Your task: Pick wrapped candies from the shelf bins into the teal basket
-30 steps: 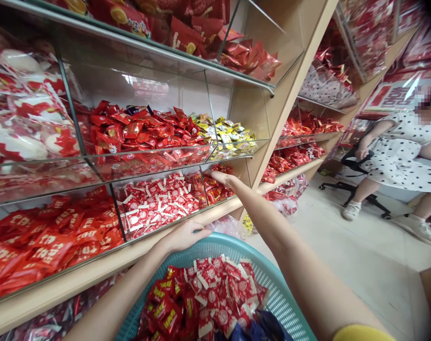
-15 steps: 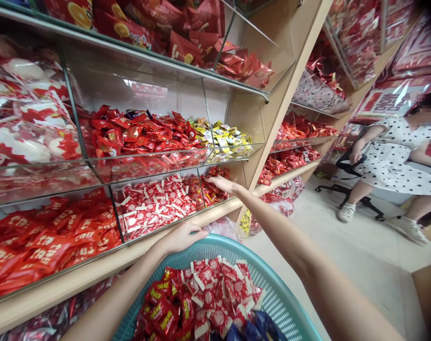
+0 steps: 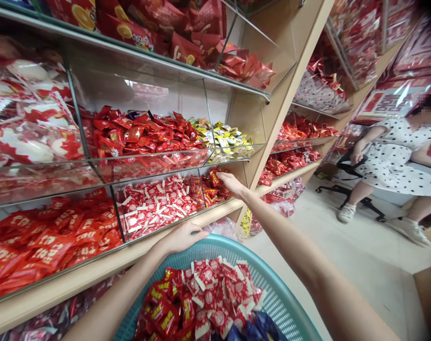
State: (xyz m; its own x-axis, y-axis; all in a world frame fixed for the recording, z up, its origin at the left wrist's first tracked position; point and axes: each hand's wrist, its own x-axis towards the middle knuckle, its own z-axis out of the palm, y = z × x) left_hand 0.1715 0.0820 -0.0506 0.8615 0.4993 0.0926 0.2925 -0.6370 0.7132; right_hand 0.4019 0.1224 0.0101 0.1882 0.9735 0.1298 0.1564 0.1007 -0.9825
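Wooden shelving (image 3: 289, 97) with glass dividers; pale floor (image 3: 343, 251) at right; person in a spotted dress (image 3: 382, 163), seated beyond.

Right hand (image 3: 233, 183): fingertips pinching a red packet (image 3: 214, 177), above the small lower compartment (image 3: 242, 169).
Left hand (image 3: 183, 237): curled over the rim of a turquoise basket (image 3: 233, 243).

Risk: packet may slip and fall; cause, a fingertip hold near the shelf's front edge.
Risk: basket may tilt; cause, one hand on the rim, support beneath not shown.

Basket contents: yellow-lettered red packets (image 3: 165, 308); red-and-white sachets (image 3: 222, 291); dark blue packets (image 3: 261, 327).
Small compartment: more red packets, partly hidden.
Adjoining bay: loose white-edged sachets (image 3: 161, 201).
Lower left bay: larger orange-red packs (image 3: 59, 232).
Bay above: glossy red sweets (image 3: 144, 132); yellow-and-white sweets (image 3: 229, 135).
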